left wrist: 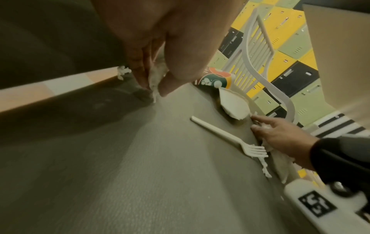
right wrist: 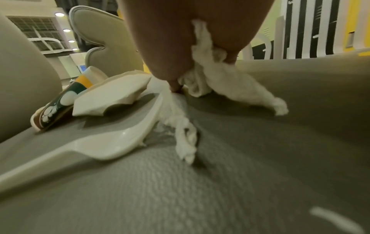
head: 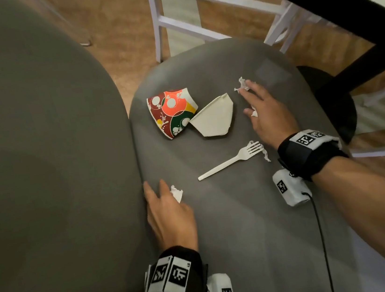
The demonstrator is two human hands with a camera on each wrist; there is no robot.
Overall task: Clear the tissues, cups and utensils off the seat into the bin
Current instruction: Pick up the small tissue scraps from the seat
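On the grey seat (head: pixel 247 236) lie a crushed patterned paper cup (head: pixel 172 113), a flattened white cup (head: pixel 214 118) touching it, and a white plastic fork (head: pixel 230 161). My left hand (head: pixel 168 193) sits near the seat's left edge and pinches a small tissue scrap (head: pixel 177 193) between thumb and fingers (left wrist: pixel 140 74). My right hand (head: pixel 246 99) lies to the right of the white cup and grips a long crumpled tissue (right wrist: pixel 210 76) under its palm. Ends of that tissue stick out past the fingertips (head: pixel 242 84) and trail by the fork's tines (head: pixel 265 154).
A second grey cushion (head: pixel 42 165) rises along the left. White chair frames (head: pixel 193 11) stand beyond the seat on the wooden floor. A black table leg and round base (head: pixel 326 93) sit close on the right. The near half of the seat is bare.
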